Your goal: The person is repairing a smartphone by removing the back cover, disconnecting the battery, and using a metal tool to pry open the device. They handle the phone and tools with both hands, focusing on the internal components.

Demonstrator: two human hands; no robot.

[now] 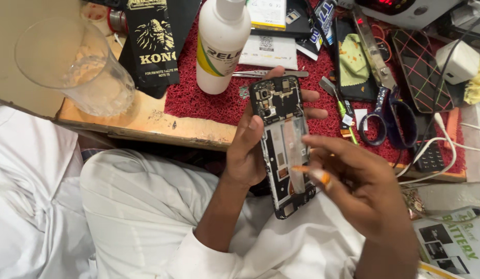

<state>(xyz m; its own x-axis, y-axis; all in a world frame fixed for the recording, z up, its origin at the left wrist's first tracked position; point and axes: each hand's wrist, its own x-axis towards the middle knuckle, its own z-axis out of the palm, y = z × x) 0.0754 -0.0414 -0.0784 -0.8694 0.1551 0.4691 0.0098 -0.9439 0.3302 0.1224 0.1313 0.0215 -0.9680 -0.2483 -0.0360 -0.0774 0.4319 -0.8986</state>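
Holding an opened phone point(282, 144) at the centre of the frame, the left hand point(250, 150) wraps it from behind, thumb on the left edge and fingertips showing past the right edge. The phone stands nearly upright, back cover off, with the camera and board at the top and the bare frame below. It hangs above the person's white-clad lap, just in front of the surface point(147, 121) edge.

The right hand point(364, 186), lower right, is half curled with the fingers reaching left. Its thumb and forefinger pinch one end of a clear strip point(295, 155) that lies down the phone's middle. Orange shows at the fingertips; what it belongs to I cannot tell.

On the red mat point(198, 101) behind the phone stands a white bottle point(221, 44), with tweezers point(260, 74) lying just to its right. A clear glass point(74, 64) stands at the upper left. Blue-handled scissors point(387, 111) lie at the right, near a second phone point(421, 70) with a crossed-line back and a white cable point(446, 144).
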